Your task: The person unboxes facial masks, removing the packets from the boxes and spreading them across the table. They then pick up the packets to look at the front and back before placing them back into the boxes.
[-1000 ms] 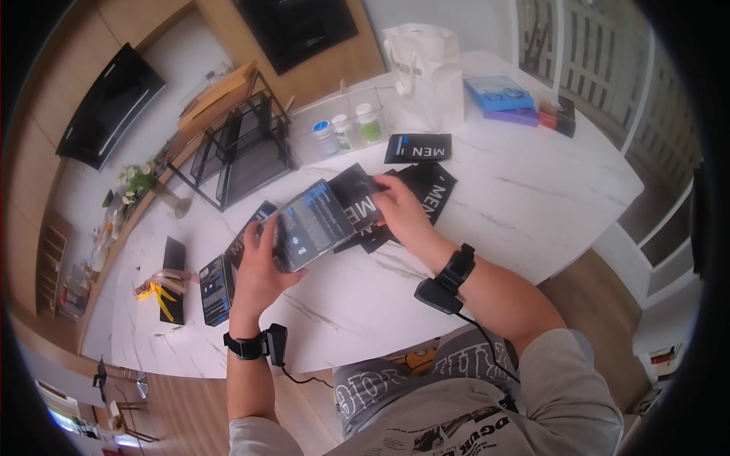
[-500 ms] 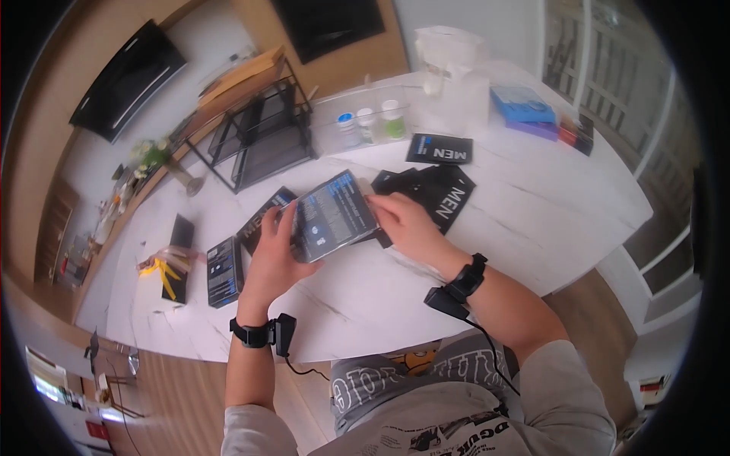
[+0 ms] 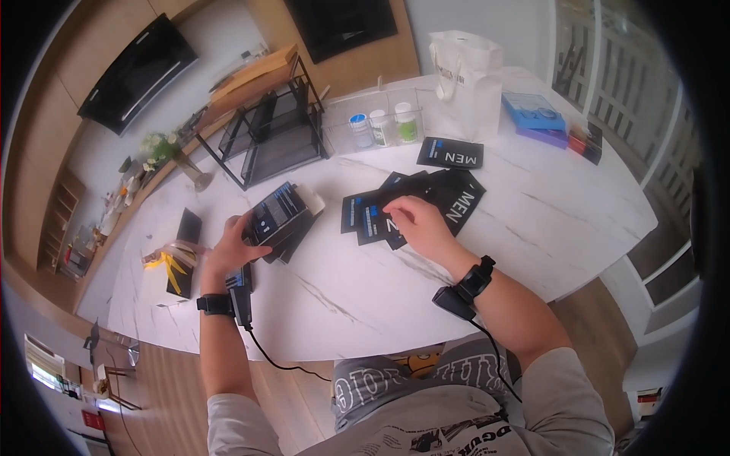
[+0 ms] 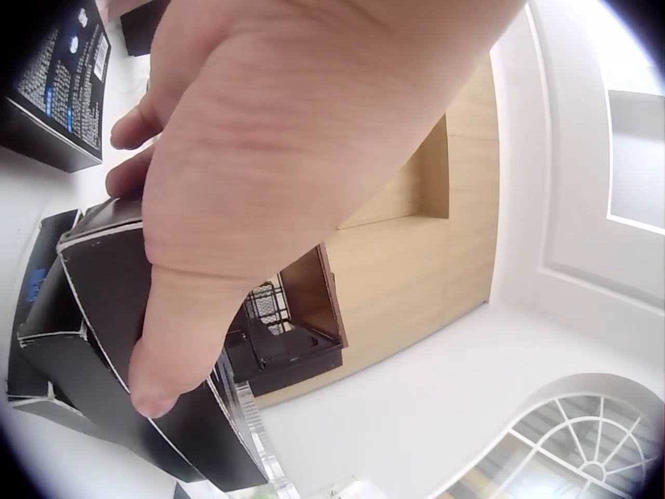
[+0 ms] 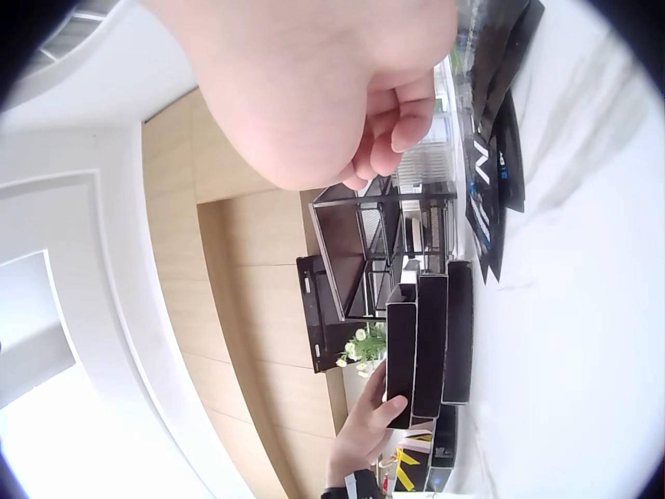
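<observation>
In the head view my left hand (image 3: 230, 247) grips a black printed box (image 3: 275, 213) at its near left end, thumb along the near side. A pale flap shows at the box's far right end. Beneath it are other black boxes (image 5: 457, 343), stacked in the right wrist view. The left wrist view shows my thumb against the held box's black side (image 4: 114, 276). My right hand (image 3: 422, 228) is over a fanned pile of flat black pouches (image 3: 460, 205) lettered MEN. Its fingers are loosely curled, with nothing seen in them.
Another MEN pouch (image 3: 450, 153) lies behind the pile. Farther back stand a black mesh rack (image 3: 266, 144), a clear bin (image 3: 338, 137) with bottles, and a white paper bag (image 3: 468, 83). Blue and purple boxes (image 3: 532, 114) lie right. A ribboned box (image 3: 180, 266) stands left.
My left hand has carried the box leftward, from in front of me onto the other boxes. My right hand has left the box's end and moved right, over the pouches.
</observation>
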### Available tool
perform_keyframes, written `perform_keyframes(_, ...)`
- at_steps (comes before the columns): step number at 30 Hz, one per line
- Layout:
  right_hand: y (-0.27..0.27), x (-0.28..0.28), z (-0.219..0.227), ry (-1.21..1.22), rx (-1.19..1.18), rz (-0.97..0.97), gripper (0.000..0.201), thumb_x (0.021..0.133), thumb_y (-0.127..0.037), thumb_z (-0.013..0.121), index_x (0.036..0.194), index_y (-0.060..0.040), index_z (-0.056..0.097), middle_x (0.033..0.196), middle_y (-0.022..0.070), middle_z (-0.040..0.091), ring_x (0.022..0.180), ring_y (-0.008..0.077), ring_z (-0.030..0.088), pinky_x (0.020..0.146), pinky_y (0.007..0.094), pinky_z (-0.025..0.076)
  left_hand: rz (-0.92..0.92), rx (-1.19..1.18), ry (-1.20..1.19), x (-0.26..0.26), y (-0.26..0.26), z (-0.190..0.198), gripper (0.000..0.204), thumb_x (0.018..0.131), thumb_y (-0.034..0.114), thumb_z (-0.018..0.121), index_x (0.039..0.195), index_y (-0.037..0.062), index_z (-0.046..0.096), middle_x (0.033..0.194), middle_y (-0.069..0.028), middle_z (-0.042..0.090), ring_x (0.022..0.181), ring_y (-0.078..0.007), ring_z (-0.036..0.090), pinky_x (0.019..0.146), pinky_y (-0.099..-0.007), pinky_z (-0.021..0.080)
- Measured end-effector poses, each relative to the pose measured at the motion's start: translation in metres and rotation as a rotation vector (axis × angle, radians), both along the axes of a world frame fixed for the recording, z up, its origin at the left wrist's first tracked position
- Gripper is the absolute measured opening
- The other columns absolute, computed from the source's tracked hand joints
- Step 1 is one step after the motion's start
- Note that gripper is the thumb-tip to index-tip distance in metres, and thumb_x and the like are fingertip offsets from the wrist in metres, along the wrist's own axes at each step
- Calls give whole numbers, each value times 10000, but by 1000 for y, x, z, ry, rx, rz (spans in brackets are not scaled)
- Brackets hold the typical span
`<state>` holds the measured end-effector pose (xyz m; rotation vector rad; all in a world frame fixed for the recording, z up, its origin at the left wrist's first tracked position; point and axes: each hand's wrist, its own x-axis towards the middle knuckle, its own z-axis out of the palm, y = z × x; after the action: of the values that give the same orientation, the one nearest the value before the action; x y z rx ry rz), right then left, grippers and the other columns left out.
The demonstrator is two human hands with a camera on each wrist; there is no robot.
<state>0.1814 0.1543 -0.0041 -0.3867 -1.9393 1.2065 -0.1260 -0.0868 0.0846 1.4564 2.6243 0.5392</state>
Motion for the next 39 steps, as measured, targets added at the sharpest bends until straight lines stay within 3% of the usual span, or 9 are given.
perform_keyframes(8,10,0,-2,2,-108,-95,103,933,-65,594,989,-35,675,874,97,650,696,168,592,656,281,481,-33,74,356,32,-1,21,827,708,317,855,1404,83,475,1336,-210,457,1170,-386,537,988,-418,465)
perform_keyframes(11,18,2,-6,-117,86,-158,133,906,-111,640,1015,-44,672,994,118,652,840,224,623,733,325,500,-55,297,259,76,16,30,652,780,233,815,1336,70,517,1221,-182,494,1080,-353,558,945,-414,468)
perform_keyframes(14,26,4,-20,-332,490,-223,332,850,-219,720,1140,-74,649,1187,147,596,1112,311,563,899,414,480,-318,326,135,98,35,6,470,821,223,784,1220,49,604,1045,-131,596,940,-279,601,785,-349,500)
perform_keyframes(18,19,13,-3,-665,633,-205,733,754,-368,798,1376,-111,508,1436,200,422,1376,398,335,1075,556,350,-457,163,-398,120,73,-42,307,878,193,726,1128,29,658,881,-49,647,743,-132,573,670,-273,485)
perform_keyframes(23,17,14,7,-882,480,-134,776,799,-281,739,1462,-92,383,1528,231,307,1417,433,285,1107,616,305,-413,293,-766,118,85,-84,235,918,176,667,1088,14,669,867,-55,677,777,-119,593,706,-267,484)
perform_keyframes(27,26,16,-1,-937,507,-51,727,837,-156,638,1492,-74,334,1549,246,269,1416,455,285,1097,644,306,-415,295,-751,119,83,-92,185,932,156,640,1023,0,682,854,-56,678,776,-114,591,714,-270,489)
perform_keyframes(31,27,19,3,-751,444,-123,628,824,-55,535,1437,-15,408,1447,283,424,1351,413,414,1113,426,375,-385,326,-777,119,86,-99,187,937,166,629,993,-1,689,852,-58,679,776,-118,593,719,-269,490)
perform_keyframes(34,24,22,36,-886,245,-114,542,828,-24,509,1369,8,486,1370,250,520,1284,390,488,1081,419,404,-375,319,-768,118,85,-101,198,943,177,622,982,-4,690,850,-57,682,776,-124,596,719,-266,489)
perform_keyframes(39,2,18,50,-537,493,-148,476,809,24,506,1280,12,566,1312,206,579,1217,361,548,1035,431,435,-438,290,-1071,115,84,-99,318,992,274,595,1106,-16,662,936,-55,668,845,-122,601,777,-268,501)
